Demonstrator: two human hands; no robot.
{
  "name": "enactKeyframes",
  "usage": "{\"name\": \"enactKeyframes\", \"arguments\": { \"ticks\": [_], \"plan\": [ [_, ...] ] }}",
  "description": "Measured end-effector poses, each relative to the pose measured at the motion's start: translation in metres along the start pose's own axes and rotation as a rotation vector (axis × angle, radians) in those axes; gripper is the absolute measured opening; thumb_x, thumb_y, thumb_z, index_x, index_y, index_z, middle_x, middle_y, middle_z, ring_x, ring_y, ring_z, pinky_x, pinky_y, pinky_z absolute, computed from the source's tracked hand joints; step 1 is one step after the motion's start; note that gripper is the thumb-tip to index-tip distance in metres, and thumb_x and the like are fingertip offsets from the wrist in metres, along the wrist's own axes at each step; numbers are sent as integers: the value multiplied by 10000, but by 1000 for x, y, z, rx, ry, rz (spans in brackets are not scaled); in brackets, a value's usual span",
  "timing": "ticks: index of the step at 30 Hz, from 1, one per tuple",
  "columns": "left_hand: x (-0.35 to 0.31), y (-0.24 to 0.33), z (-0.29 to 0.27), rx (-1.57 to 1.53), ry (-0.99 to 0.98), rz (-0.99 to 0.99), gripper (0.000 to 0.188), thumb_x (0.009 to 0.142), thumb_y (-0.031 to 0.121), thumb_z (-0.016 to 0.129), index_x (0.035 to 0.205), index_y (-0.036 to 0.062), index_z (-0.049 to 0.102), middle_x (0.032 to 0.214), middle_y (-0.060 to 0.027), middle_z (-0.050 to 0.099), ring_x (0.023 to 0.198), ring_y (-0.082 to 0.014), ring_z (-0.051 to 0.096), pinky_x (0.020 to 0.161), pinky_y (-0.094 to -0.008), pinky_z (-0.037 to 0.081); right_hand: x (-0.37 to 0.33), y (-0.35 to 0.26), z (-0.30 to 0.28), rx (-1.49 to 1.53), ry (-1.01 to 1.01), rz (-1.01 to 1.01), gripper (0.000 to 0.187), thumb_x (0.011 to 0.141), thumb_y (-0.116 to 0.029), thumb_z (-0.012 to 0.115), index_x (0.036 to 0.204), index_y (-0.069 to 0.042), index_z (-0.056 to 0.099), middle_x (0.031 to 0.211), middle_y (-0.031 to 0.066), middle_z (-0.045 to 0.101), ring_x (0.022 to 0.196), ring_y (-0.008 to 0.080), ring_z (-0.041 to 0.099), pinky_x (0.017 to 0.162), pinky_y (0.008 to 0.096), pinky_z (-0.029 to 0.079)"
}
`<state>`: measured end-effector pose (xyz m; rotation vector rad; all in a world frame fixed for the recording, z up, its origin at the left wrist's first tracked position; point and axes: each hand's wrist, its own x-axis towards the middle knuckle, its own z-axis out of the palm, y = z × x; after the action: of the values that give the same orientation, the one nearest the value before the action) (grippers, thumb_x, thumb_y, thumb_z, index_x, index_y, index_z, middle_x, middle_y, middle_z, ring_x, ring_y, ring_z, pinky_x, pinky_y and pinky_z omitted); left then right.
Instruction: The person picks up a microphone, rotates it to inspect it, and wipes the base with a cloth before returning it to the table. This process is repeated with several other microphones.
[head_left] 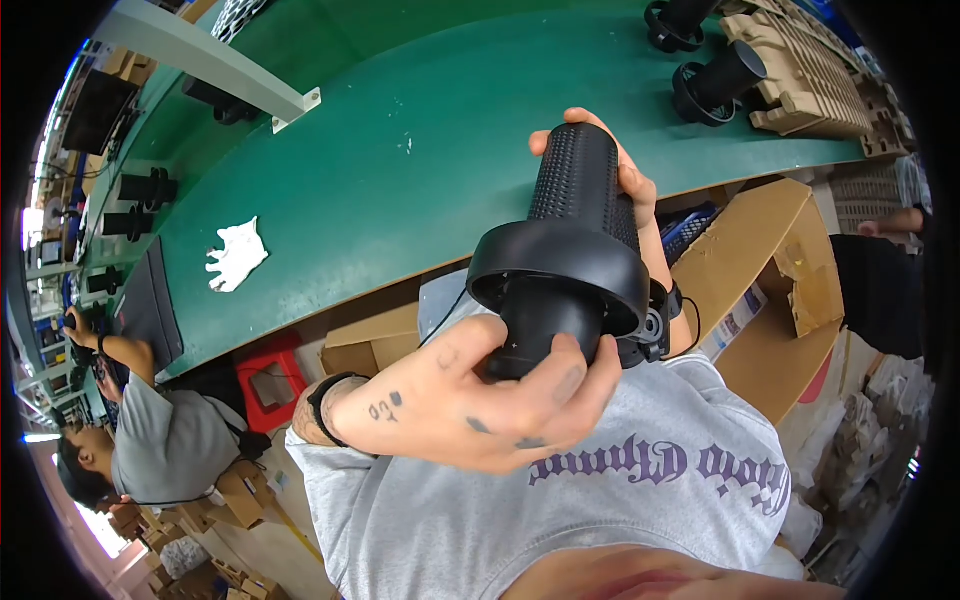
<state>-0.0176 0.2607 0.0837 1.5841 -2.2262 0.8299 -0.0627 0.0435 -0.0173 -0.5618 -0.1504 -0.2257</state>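
Observation:
A black microphone with a dimpled, grille-like cylinder and a wide round collar is held up in front of my chest, tilted slightly. From the left, my left hand closes its thumb and fingers round the smooth lower cylinder, just below the collar. My right hand wraps the grille part from behind and the right side; much of its palm is hidden by the microphone. A small round black bracket joint shows beside the collar, near my right wrist.
The green workbench spans ahead, with a white glove on it. More black microphones stand at the far right, by moulded cardboard trays. An open carton is below right. A co-worker sits left, near a red stool.

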Motion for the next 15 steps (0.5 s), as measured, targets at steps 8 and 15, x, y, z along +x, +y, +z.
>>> {"name": "enactKeyframes", "arguments": {
  "ticks": [8,15],
  "plan": [
    [-21,-13,6,-655,-25,-646,418,637,376,788,892,74,652,935,-98,576,793,-267,552,684,-359,447,-4,-58,-3,-638,-286,50,534,708,-259,787,1137,-14,583,1184,202,552,1026,277,573,865,383,467],
    [-38,16,34,-1186,-562,-677,305,657,241,836,839,40,698,693,-35,522,638,-159,522,589,-263,448,-5,-44,24,-980,-840,418,478,842,-182,694,1272,-42,539,1233,120,530,1136,244,504,941,340,425]
  ]
}}
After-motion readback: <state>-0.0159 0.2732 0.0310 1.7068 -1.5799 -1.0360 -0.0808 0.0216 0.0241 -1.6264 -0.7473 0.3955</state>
